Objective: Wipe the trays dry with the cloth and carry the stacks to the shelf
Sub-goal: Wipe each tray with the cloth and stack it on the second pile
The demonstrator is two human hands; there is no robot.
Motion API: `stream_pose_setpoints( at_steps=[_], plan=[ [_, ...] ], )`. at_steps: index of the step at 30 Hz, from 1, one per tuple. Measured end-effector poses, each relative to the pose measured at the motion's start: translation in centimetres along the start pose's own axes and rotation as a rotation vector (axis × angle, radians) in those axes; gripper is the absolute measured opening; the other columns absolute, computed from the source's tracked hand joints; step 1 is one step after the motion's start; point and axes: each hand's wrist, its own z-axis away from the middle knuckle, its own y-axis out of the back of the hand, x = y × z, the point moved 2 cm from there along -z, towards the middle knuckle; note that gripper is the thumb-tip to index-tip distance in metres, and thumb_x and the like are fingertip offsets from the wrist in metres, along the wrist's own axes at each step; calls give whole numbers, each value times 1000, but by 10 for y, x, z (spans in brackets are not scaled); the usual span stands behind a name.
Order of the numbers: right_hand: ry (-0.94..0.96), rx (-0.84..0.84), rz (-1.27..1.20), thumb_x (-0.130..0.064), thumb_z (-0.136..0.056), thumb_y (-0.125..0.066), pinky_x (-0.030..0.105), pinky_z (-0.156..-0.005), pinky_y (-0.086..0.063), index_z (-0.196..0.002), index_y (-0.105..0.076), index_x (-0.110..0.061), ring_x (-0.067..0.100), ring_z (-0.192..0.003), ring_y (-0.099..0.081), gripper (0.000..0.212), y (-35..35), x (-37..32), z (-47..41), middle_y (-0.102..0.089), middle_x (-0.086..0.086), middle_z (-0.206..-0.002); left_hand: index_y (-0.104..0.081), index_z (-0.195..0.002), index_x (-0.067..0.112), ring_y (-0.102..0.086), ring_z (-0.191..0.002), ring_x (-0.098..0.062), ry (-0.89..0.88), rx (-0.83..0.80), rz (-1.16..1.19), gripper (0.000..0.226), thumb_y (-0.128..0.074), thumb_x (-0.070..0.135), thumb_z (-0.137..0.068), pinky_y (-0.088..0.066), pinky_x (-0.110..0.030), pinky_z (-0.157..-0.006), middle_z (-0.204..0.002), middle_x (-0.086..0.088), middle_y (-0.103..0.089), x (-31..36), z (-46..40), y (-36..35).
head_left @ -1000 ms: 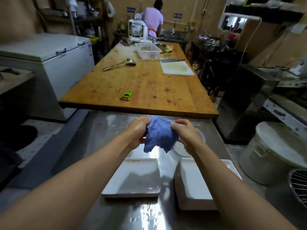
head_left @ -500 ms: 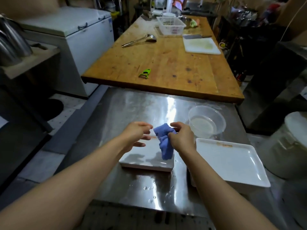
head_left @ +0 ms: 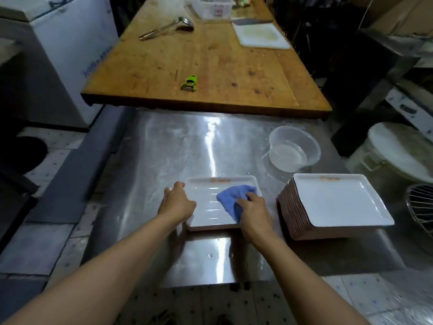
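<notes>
Your left hand (head_left: 177,202) grips white tray (head_left: 206,207) edge on steel table (head_left: 164,160); your right hand (head_left: 254,213) clutches blue cloth (head_left: 230,198) on wet tray. Clear bowl (head_left: 294,148): water. Tray stack (head_left: 337,205) right.

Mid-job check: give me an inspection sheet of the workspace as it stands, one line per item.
Surface: steel table, wet, droplets near its front edge.
Job's things: single white tray lying flat in front of the person; blue cloth on it; stack of trays to its right, apart from it.
Clutter: clear plastic bowl with some water behind the stack; green peeler, ladle and cutting board on the wooden table.
Grippers: left hand holds the tray's left edge; right hand grips the cloth.
Cables: nothing seen.
Surroundings: chest freezer at left; wire basket at right.
</notes>
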Motion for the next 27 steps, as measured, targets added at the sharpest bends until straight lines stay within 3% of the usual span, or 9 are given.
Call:
stream_pose_setpoints(
  at_steps=[3, 7, 10, 15, 20, 24, 27],
  plan=[
    [-33, -36, 152, -11, -92, -45, 29, -91, -41, -127, -51, -12, 21, -123, -40, 36, -11, 0, 5, -43, 5, -134, -38, -136, 18, -51, -114, -30, -10, -67, -105, 59, -60, 17, -82, -46, -36, -92, -133, -13, -42, -8, -5, -7],
    [-105, 52, 103, -18, -97, -39, 37, -96, -38, -129, -48, -11, 27, -122, -41, 34, -9, 0, -10, -43, 10, -134, -38, -137, 25, -55, -106, -31, -52, -107, -57, 64, -50, 7, -77, -53, -40, -86, -129, -10, -47, -15, -8, -10],
    [-125, 97, 128, -18, -101, -31, 37, -95, -37, -134, -41, -8, 29, -123, -37, 36, -7, -1, -34, -36, 11, -141, -36, -139, 31, -51, -113, -30, -58, -113, -32, 69, -48, 5, -76, -48, -41, -92, -130, -10, -47, -19, -9, -11],
    [-184, 131, 84, -20, -94, -48, 33, -89, -39, -132, -42, -12, 28, -124, -34, 39, -11, -9, -57, -31, 9, -142, -31, -142, 33, -50, -113, -32, -79, -96, -72, 71, -48, 9, -78, -45, -42, -94, -129, -11, -47, -21, -11, -13],
    [13, 77, 43, -22, -93, -46, 34, -79, -37, -125, -46, -10, 29, -120, -36, 35, -27, -44, -56, -35, 10, -136, -26, -144, 34, -50, -110, -33, -65, -74, -71, 70, -51, 12, -82, -43, -35, -89, -127, -12, -42, -22, -9, -17],
    [210, 49, 1, -23, -95, -42, 36, -84, -37, -118, -54, -8, 29, -116, -38, 30, -46, -81, -54, -41, 11, -131, -32, -140, 27, -53, -106, -34, -84, -71, -67, 60, -55, 19, -85, -43, -34, -81, -123, -14, -46, -22, -10, -18],
    [213, 30, -57, -22, -94, -44, 37, -86, -42, -113, -60, -9, 28, -116, -40, 28, -43, -81, -59, -44, 7, -128, -33, -138, 28, -55, -99, -31, -90, -90, -60, 58, -55, 19, -84, -45, -35, -76, -117, -13, -51, -25, -9, -18]
  ],
)
